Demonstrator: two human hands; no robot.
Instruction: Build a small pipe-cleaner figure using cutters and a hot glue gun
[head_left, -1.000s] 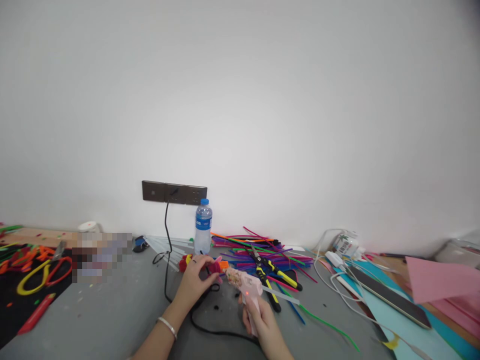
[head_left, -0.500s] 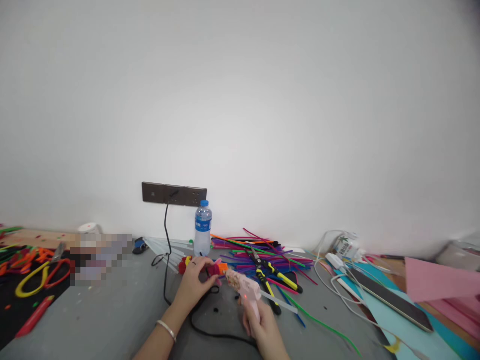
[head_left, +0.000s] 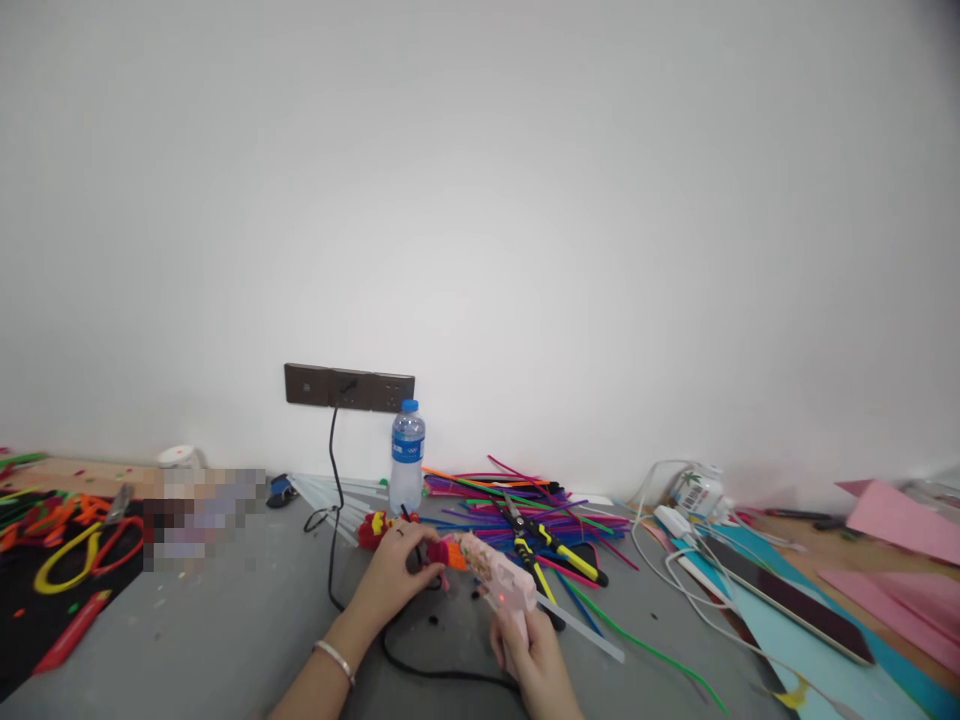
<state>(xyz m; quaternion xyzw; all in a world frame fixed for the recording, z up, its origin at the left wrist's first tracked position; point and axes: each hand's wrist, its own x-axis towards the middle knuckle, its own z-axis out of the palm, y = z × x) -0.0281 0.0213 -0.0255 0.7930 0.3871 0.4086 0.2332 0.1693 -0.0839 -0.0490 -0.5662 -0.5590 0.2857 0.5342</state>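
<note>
My left hand [head_left: 401, 565], a bracelet on its wrist, pinches a small magenta and orange fuzzy piece [head_left: 450, 553] between thumb and fingers. My right hand [head_left: 529, 655] is wrapped round the grip of a pink glue gun [head_left: 510, 585], which has a small red light on. The gun's nozzle end is at the orange part of the piece; the exact contact is too small to tell. A translucent glue stick [head_left: 585, 630] sticks out of the gun's back. Red and yellow fuzzy shapes [head_left: 373, 530] lie just behind my left hand.
A water bottle [head_left: 407, 465] stands by the wall below a socket strip [head_left: 349, 387]. Pliers [head_left: 559, 553] lie on colored pipe cleaners [head_left: 480, 520]. A black cable [head_left: 435, 674] crosses the grey table. Scissors [head_left: 71, 560] lie left; a phone [head_left: 787, 600] and papers lie right.
The glue gun and my right hand have moved slightly right and down, and the gun's body is more tilted. The magenta and orange piece has shifted a little right with my left fingers.
</note>
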